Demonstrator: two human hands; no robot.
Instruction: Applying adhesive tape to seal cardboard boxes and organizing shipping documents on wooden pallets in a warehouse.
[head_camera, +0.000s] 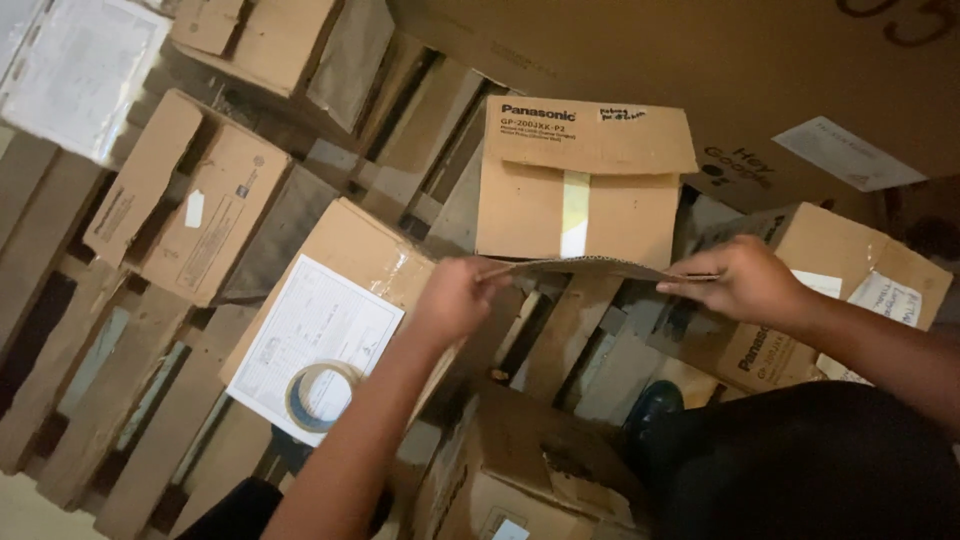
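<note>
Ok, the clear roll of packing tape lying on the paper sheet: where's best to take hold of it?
Grip the clear roll of packing tape from above, one finger through its open centre and thumb outside the ring. It lies flat on the white paper sheet on a brown cardboard box, so its side wall probably offers little purchase. The left hand is nearest.

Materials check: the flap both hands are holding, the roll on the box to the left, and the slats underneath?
Flap: corrugated cardboard, matte brown; thin edge seen side-on, pinched by left hand and right hand. Roll: likely clear plastic packing tape, glossy, on a pale core. Slats: look like raw unfinished wood, dull and grainy; dim light leaves it open.
</note>
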